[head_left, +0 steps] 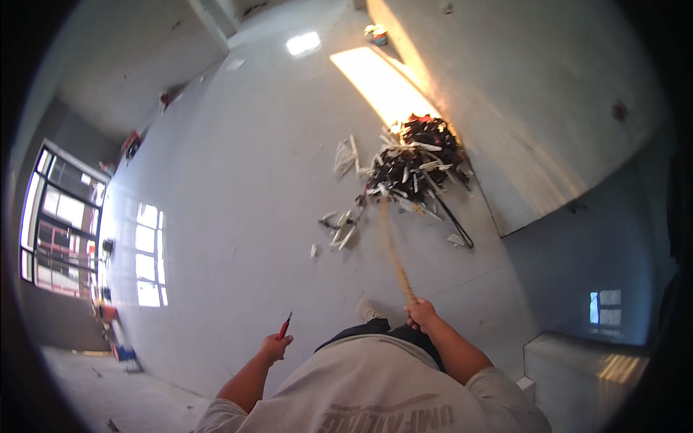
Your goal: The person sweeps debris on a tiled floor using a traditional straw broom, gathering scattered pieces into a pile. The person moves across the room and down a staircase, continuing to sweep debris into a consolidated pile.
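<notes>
My right hand [421, 315] is closed around the near end of a long, pale brown stick [395, 261]. The stick runs forward and slightly left, and its far end meets the near edge of a heap of dark and white scraps [416, 166]. What the stick ends in cannot be made out among the scraps. At the lower left, my left hand [273, 348] grips a slim tool with a red handle [282, 330] and a thin dark tip, which looks like a screwdriver. It points up and away, touching nothing.
Loose white scraps [346, 234] lie left of the heap, beside a crumpled clear bag [343, 157]. A wall [548, 137] borders the heap on the right. Bright sunlight [382, 83] falls behind it. Several objects [119, 343] line the left side below a window [61, 216].
</notes>
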`<state>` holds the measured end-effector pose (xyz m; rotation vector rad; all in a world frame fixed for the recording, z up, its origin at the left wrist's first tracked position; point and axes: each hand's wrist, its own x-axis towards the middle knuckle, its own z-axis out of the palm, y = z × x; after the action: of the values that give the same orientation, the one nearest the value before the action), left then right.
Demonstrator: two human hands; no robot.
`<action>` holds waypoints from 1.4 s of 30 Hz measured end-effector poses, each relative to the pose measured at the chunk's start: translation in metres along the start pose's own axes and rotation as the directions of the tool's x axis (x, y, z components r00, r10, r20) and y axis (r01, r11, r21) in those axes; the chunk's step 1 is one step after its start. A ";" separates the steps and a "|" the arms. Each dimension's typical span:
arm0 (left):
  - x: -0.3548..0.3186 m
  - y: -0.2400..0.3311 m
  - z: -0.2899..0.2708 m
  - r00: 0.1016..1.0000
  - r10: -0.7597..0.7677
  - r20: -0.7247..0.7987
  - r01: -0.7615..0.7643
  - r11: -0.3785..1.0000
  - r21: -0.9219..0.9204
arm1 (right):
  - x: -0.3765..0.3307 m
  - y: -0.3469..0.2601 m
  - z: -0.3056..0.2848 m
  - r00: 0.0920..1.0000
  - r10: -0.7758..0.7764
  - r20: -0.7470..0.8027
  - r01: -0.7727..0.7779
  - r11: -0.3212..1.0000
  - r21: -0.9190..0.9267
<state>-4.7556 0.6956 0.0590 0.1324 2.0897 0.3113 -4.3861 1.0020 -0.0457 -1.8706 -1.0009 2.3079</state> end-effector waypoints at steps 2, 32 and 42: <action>0.009 -0.031 -0.014 0.995 -0.105 0.002 0.104 0.984 -0.144 | 0.018 -0.023 0.043 0.980 0.113 0.163 -0.101 0.992 -0.077; 0.087 0.302 -0.116 0.984 -0.129 -0.118 0.080 0.931 -0.356 | 0.376 -0.513 -0.044 0.750 -0.397 -0.528 -0.088 0.732 -0.676; 0.126 0.261 -0.141 0.946 -0.309 -0.099 0.264 0.911 -0.316 | 0.269 -0.503 0.141 0.958 -0.162 -0.237 0.084 0.948 -0.308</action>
<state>-4.9494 0.9505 0.0950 -0.3891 2.1434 0.4632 -4.7769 1.4410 -0.0312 -2.0720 -1.4396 1.8639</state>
